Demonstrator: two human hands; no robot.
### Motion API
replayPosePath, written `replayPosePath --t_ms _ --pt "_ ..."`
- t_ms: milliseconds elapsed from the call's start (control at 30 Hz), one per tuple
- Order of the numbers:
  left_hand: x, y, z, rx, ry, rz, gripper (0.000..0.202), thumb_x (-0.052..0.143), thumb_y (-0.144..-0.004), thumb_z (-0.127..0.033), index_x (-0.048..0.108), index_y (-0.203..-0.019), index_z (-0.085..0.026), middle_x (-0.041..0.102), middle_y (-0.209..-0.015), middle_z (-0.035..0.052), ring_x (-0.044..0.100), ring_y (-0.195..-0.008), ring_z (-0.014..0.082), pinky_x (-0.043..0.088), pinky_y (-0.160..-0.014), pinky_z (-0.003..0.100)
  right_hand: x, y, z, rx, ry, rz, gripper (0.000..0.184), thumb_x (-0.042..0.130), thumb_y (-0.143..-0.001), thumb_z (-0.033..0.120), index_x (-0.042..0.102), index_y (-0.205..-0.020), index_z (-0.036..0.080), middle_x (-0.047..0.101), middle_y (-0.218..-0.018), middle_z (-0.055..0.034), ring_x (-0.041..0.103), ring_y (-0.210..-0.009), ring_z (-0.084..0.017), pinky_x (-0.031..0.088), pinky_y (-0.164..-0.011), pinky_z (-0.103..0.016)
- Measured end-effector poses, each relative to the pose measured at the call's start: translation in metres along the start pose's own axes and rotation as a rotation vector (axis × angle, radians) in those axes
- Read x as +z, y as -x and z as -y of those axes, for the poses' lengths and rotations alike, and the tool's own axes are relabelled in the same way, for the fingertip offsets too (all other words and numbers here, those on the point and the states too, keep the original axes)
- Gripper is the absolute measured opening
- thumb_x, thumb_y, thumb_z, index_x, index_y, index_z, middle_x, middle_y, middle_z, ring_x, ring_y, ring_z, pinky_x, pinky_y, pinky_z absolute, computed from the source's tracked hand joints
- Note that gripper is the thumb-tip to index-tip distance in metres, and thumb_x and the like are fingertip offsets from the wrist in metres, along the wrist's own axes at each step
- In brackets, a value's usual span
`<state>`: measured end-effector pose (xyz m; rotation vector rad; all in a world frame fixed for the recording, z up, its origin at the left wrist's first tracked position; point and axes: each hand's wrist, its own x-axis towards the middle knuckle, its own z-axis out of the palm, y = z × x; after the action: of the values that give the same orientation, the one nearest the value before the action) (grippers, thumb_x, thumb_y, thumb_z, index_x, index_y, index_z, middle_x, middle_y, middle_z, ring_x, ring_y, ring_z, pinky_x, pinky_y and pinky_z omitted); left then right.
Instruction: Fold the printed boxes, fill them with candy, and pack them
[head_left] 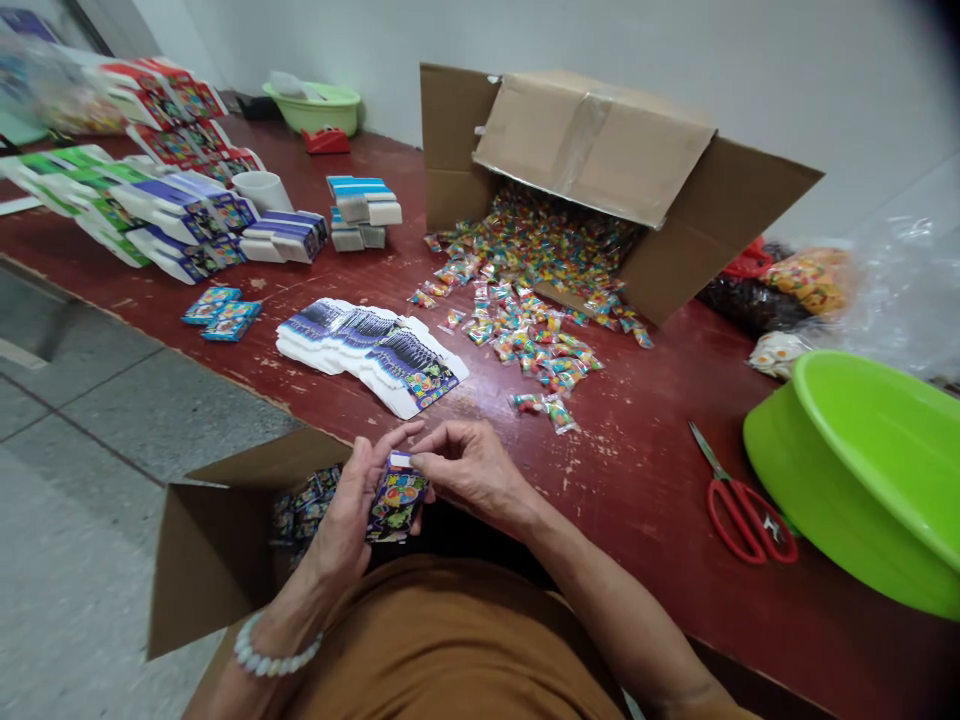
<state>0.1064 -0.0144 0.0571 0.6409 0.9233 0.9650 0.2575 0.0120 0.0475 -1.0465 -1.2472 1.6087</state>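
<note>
A long table [637, 470] with a dark red-brown top runs across the view from the far left corner to the near right. Its surface is scuffed and chipped pale in spots, mostly along the near edge. Behind its far edge rises a plain whitish wall [675, 50], bare and evenly lit. Left of the table lies a floor [82, 500] of large grey stone-like tiles with thin dark joints. The light is soft and even, casting only faint shadows on the tabletop.

Packing workshop, candy-spilling carton [600, 150], stacked flat boxes [375, 350], red table [637, 470]
</note>
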Motion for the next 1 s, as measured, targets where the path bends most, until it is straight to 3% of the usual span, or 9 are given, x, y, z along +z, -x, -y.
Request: replayPosePath --t_ms 133,233,367,500,633,700,833,933,1000 --pt "0.0 -0.003 -0.004 -0.028 0.063 -0.026 0.055 0.058 -0.089 -0.056 0.063 -0.127 -0.017 0.071 -0.078 0.0049 0.063 -0.053 0.0181 0.053 -0.04 0.028 -0.006 0.003 0.008 -0.349 0.363 0.073 0.007 0.065 -0.086 0.022 0.069 -0.081 0.02 0.073 -0.088 -0.0035 0.068 -0.076 -0.016 0.054 -0.074 -0.03" --pt "0.001 -0.007 -0.005 -0.047 0.075 -0.067 0.039 0.064 -0.086 -0.04 0.066 -0.118 -0.017 0.07 -0.081 0.004 0.062 -0.047 0.0173 0.053 -0.036 0.029 -0.009 0.006 0.012 -0.503 0.587 0.136 0.008 0.061 -0.091 0.019 0.068 -0.09 0.022 0.073 -0.111 -0.007 0.065 -0.108 -0.02 0.048 -0.098 -0.038" --pt "0.001 -0.009 -0.004 -0.034 0.072 -0.051 0.038 0.061 -0.087 -0.035 0.063 -0.121 -0.018 0.07 -0.079 0.003 0.06 -0.042 0.0161 0.052 -0.036 0.029 -0.006 0.004 0.006 -0.479 0.602 0.065 0.005 0.062 -0.089 0.018 0.066 -0.09 0.02 0.072 -0.102 -0.0071 0.066 -0.102 -0.02 0.05 -0.092 -0.037" --pt "0.001 -0.007 -0.004 0.003 -0.009 -0.036 0.053 0.057 -0.091 -0.047 0.056 -0.133 -0.015 0.068 -0.068 0.0026 0.058 -0.043 0.0162 0.05 -0.039 0.026 -0.002 -0.005 -0.004 -0.233 0.322 0.016 0.004 0.063 -0.085 0.02 0.065 -0.082 0.018 0.069 -0.081 -0.0016 0.065 -0.069 -0.014 0.052 -0.064 -0.026" --pt "-0.002 -0.004 -0.005 -0.051 -0.057 0.003 0.074 0.056 -0.087 -0.064 0.05 -0.141 -0.014 0.069 -0.065 0.0054 0.059 -0.047 0.0181 0.05 -0.04 0.026 -0.004 -0.011 -0.002 -0.11 0.029 0.141 0.013 0.063 -0.085 0.024 0.059 -0.074 0.017 0.073 -0.094 -0.0047 0.063 -0.06 -0.01 0.051 -0.053 -0.023" --pt "-0.003 -0.005 -0.004 -0.089 -0.04 0.011 0.077 0.057 -0.086 -0.065 0.051 -0.141 -0.012 0.069 -0.064 0.0067 0.06 -0.048 0.0191 0.051 -0.04 0.027 -0.007 -0.009 0.003 -0.136 0.038 0.181 0.014 0.064 -0.084 0.023 0.06 -0.072 0.016 0.073 -0.101 -0.0055 0.062 -0.058 -0.009 0.05 -0.052 -0.022" --pt "0.0 -0.008 -0.004 -0.09 -0.001 -0.032 0.064 0.065 -0.083 -0.052 0.057 -0.134 -0.014 0.068 -0.066 0.0044 0.06 -0.049 0.0191 0.051 -0.038 0.028 -0.009 0.001 0.013 -0.197 0.205 0.28 0.013 0.062 -0.091 0.026 0.067 -0.082 0.018 0.071 -0.091 -0.0027 0.065 -0.063 -0.011 0.052 -0.059 -0.024" --pt "-0.005 -0.01 -0.003 -0.062 -0.008 -0.07 0.051 0.07 -0.08 -0.045 0.064 -0.122 -0.018 0.071 -0.084 0.004 0.059 -0.048 0.0155 0.05 -0.037 0.027 -0.01 0.001 0.012 -0.318 0.38 0.326 0.011 0.063 -0.094 0.03 0.071 -0.093 0.022 0.072 -0.098 -0.0032 0.069 -0.089 -0.017 0.054 -0.081 -0.031" --pt "-0.019 -0.009 -0.001 -0.034 -0.084 -0.12 0.049 0.071 -0.079 -0.048 0.065 -0.12 -0.02 0.071 -0.09 0.003 0.062 -0.054 0.0163 0.052 -0.042 0.027 -0.014 -0.009 0.006 -0.4 0.522 0.259 0.008 0.066 -0.092 0.028 0.072 -0.093 0.023 0.071 -0.103 -0.0038 0.066 -0.101 -0.018 0.051 -0.091 -0.033"
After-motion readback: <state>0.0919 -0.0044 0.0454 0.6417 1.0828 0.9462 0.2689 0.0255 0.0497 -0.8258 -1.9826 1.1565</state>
